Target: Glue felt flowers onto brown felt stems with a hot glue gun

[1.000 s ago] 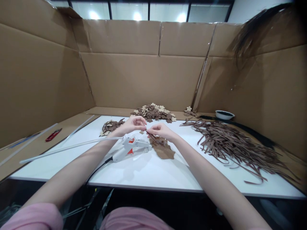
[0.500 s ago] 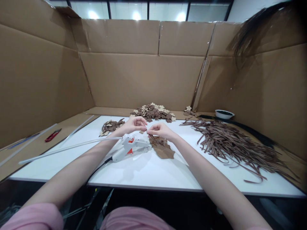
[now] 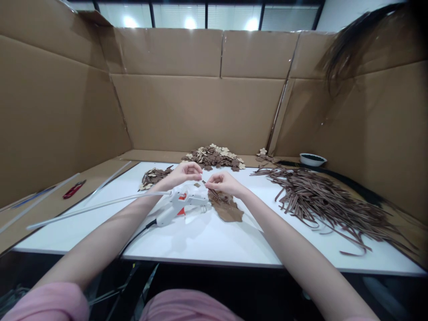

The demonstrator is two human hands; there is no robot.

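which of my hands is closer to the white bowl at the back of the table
Right. The right hand is at the table's middle, on the same side as the white bowl, which stands far back to its right. The left hand is beyond it, farther from the bowl.

One glue gun (image 3: 179, 206), one white bowl (image 3: 313, 159), two hands (image 3: 203, 176).

The bench (image 3: 234, 243) was white. The glue gun (image 3: 179, 206) was white with an orange trigger. The strips (image 3: 321, 198) were brown, and the sleeves (image 3: 50, 303) pink.
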